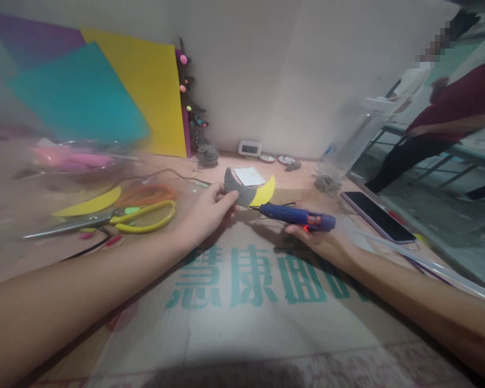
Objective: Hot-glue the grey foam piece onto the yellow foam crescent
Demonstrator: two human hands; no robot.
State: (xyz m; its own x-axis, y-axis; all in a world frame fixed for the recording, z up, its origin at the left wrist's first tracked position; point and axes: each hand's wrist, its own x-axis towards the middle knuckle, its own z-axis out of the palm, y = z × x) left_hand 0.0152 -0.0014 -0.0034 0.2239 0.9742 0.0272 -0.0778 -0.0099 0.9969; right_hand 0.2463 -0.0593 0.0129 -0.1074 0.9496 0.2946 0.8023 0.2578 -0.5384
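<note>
A crescent-shaped piece (pixel 264 192), part yellow and part covered in grey material, is pinched between the thumb and fingers of my left hand (pixel 221 203). My right hand (pixel 321 238) grips a blue glue gun (pixel 285 213), whose red light glows near the thumb. The gun's nozzle points left and meets or nearly meets the lower edge of the crescent; which of these I cannot tell. Just behind the crescent is a small white paper (pixel 249 176). Left of my left hand lie scissors with yellow handles (pixel 145 216) and a yellow crescent cutout (pixel 89 203).
Coloured sheets (pixel 156 97) lean at the back left by a bowl of pink items (pixel 75 159). Grey yarn (pixel 208 155) and a small white clock (pixel 249 149) stand at the back. A phone (pixel 378 215) lies right. A person (pixel 456 102) stands beyond the table's right edge.
</note>
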